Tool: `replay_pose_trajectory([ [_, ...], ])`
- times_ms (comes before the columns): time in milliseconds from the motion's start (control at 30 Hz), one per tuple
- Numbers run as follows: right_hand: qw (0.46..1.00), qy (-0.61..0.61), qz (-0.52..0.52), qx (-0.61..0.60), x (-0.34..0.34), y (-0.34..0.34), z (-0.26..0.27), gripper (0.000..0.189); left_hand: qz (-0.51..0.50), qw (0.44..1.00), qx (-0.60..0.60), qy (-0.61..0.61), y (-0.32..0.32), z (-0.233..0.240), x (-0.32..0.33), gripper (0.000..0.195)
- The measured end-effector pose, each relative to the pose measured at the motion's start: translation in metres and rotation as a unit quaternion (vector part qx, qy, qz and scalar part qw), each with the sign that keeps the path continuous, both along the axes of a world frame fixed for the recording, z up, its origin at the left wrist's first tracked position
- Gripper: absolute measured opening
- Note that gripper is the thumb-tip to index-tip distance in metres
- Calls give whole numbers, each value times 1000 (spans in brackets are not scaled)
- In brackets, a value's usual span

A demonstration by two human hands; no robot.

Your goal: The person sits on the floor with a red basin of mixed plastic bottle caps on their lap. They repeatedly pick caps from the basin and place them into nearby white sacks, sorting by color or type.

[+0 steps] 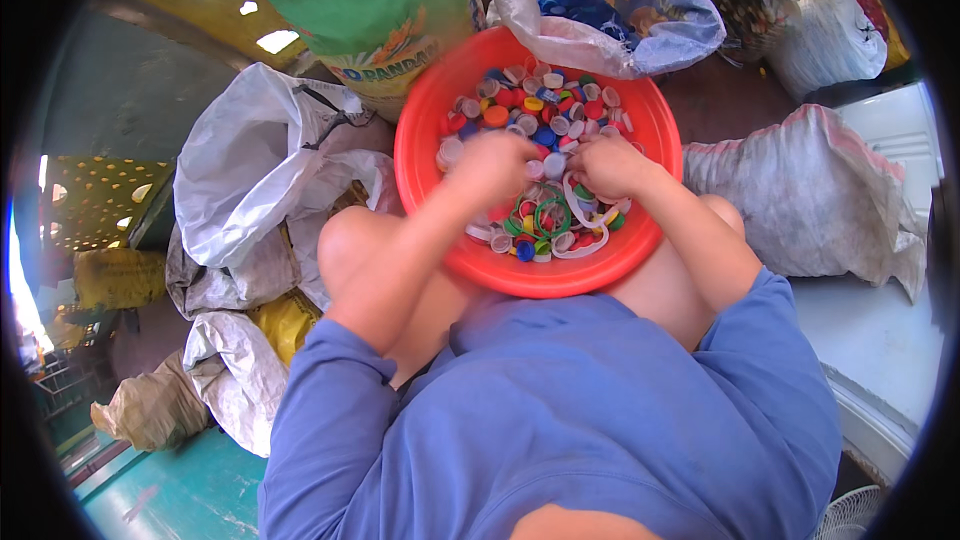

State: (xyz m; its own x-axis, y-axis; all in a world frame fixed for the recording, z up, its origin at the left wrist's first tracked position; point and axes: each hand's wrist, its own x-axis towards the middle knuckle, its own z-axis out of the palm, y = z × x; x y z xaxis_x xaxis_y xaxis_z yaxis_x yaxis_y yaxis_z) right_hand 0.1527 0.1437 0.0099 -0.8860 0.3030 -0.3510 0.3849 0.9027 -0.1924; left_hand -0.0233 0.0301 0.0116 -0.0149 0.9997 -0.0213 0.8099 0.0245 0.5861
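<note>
A red plastic basin (660,120) sits between my knees, filled with plastic bottle caps (525,101) in white, blue, red, yellow and green. My left hand (495,165) is over the left middle of the caps, blurred, and whether its fingers hold anything is not clear. On the right side of the pile, my right hand (609,165) bends its fingers down among the caps. Its fingertips are partly hidden, so a held cap cannot be made out. Loose white plastic rings (592,246) and green rings (553,217) lie on the caps nearer my body.
Behind the basin stand a green printed sack (367,15) and an open white sack (525,22) holding blue caps (577,13). An open, white woven sack (240,165) slumps at the left. A filled grey sack (795,195) lies at the right, close to my right knee.
</note>
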Motion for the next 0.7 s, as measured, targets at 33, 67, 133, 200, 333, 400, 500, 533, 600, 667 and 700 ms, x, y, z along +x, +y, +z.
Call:
replay_pose_trajectory([
  [33,998,-66,2,2,0,4,4,24,40,997,-22,63,14,-5,-24,24],
  [67,999,-33,-20,-31,-2,10,9,21,37,989,-59,131,25,-13,-40,24],
  [133,996,2,-89,7,-21,15,11,19,-24,966,-52,253,34,-32,-58,23],
  [200,987,122,-108,-17,-35,19,7,19,-47,948,-28,314,36,-46,-64,23],
  [333,989,77,-124,22,-50,16,-22,18,-28,939,-38,342,31,-43,-57,23],
  [400,984,87,-111,109,-54,15,-38,19,-9,947,-71,313,28,-31,-60,21],
  [500,986,43,-93,132,-56,15,-52,19,81,992,-91,37,27,-19,-75,17],
  [533,984,49,-98,140,-59,14,-54,19,142,973,-89,-159,32,-16,-87,18],
  [600,981,57,-111,150,-62,11,-50,19,215,905,-94,-356,42,-20,-98,20],
  [667,977,66,-122,160,-60,7,-39,20,254,887,-108,-369,52,-27,-105,23],
  [700,977,44,-133,159,-58,5,-32,21,274,878,-113,-376,57,-30,-107,24],
])
